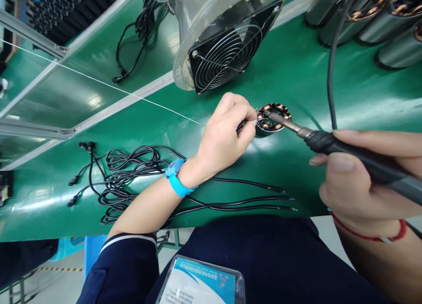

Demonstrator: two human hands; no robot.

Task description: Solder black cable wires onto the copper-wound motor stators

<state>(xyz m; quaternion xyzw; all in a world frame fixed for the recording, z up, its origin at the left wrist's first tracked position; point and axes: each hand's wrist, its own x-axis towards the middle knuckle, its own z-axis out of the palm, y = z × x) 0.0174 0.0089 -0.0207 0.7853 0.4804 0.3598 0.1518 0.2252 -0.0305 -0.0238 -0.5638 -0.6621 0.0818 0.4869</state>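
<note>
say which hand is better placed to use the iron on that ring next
Probably right: the right hand grips the soldering iron, its tip at the copper-wound ring, while the left hand seems to pinch a black cable beside it.

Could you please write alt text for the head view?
The right hand holds a black-handled soldering iron, its tip over a round, copper-wound metal stator, while the left hand pinches a thin black cable beside it. Other black cables lie coiled on the green table.
</note>
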